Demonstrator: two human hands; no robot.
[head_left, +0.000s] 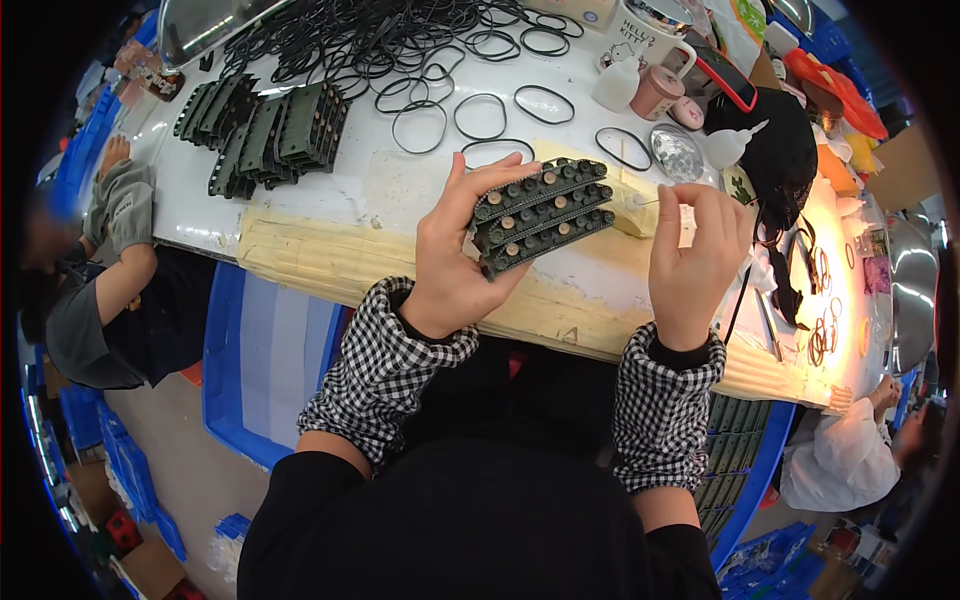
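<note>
My left hand [452, 245] is closed around a stack of dark green toy tank track pieces [545, 215], held tilted above the table's front edge. Small wheels and tan round hubs line their upward side. To the right of the stack, my right hand [700, 250] pinches a thin needle-like metal tool [646, 202] between thumb and fingertips. Its tip points left toward the pieces, a little apart from them. More green track pieces [270, 135] lie stacked at the far left. Black rubber bands [480, 116] are spread across the table beyond my hands.
Yellowish tape [330, 260] covers the table's front edge. Beyond my right hand stand a white mug [640, 40], dropper bottles [617, 85] and a small plastic dish [677, 152]. Blue bins [230, 400] are below the table. Co-workers sit at left and right.
</note>
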